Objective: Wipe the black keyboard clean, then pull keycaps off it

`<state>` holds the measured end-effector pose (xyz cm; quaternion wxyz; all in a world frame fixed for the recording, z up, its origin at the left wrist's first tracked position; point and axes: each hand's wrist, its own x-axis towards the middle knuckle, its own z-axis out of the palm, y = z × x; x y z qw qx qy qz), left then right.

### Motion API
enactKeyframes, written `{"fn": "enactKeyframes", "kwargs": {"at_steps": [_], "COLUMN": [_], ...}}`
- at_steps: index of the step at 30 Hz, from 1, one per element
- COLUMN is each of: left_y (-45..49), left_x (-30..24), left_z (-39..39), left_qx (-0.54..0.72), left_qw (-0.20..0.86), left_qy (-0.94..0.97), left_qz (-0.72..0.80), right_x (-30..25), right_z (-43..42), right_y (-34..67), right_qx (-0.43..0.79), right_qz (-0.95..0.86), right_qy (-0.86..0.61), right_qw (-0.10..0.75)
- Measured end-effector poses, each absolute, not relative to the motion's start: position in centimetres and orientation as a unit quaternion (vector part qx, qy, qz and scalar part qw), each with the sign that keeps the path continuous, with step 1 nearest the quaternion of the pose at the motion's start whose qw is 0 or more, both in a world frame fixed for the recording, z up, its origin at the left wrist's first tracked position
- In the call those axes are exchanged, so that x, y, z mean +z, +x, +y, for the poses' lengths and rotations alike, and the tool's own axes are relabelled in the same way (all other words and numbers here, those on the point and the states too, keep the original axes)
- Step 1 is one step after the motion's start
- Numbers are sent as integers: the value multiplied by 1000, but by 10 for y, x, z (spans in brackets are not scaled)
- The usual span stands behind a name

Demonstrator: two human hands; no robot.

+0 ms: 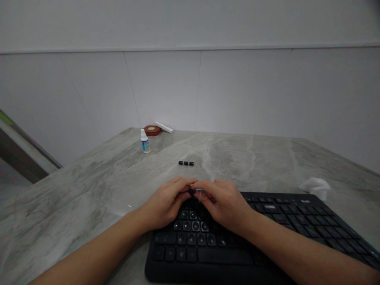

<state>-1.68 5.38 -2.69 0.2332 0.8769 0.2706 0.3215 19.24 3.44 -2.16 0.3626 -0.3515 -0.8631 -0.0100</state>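
A black keyboard (225, 255) lies on the table in front of me, with several keycaps gone from its left part, where bare round key sockets (196, 226) show. Over its upper left edge my two hands meet at the fingertips. My left hand (170, 198) is closed in a pinch on a small dark piece that looks like a black keycap (192, 192). My right hand (224, 200) is closed too, with a thin pale strip (200, 195) at its fingers; its kind is unclear. Three loose black keycaps (186, 163) stand in a row beyond my hands.
A small white spray bottle (145, 142) with a blue label stands at the back left. Behind it are a reddish-brown box (152, 130) and a white flat bar (164, 127). Crumpled white tissue (316, 187) lies behind the keyboard's right side. A wall bounds the marbled table (237, 158).
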Motion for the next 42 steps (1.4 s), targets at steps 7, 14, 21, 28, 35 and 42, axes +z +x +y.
{"fn": "enactKeyframes", "kwargs": {"at_steps": [7, 14, 21, 28, 35, 42], "left_y": [-17, -16, -15, -14, -13, -12], "left_x": [-30, -30, -28, -26, -24, -21], "left_z": [54, 54, 55, 55, 55, 54], "left_qx": [322, 309, 278, 275, 276, 279], "left_qw": [219, 203, 195, 195, 199, 193], "left_qy": [881, 874, 883, 884, 882, 886], "left_qz": [268, 316, 325, 325, 326, 317], "right_x": [-23, -8, -6, -14, -19, -16], "right_z": [33, 55, 128, 155, 149, 143], "right_y": [192, 204, 217, 206, 207, 207], "right_qx": [-12, 23, 76, 125, 106, 80], "right_qz": [-867, -797, -775, -763, -759, -772], "right_qy": [-358, -571, -619, -624, -629, -617], "right_qw": [347, 195, 100, 111, 126, 131]}}
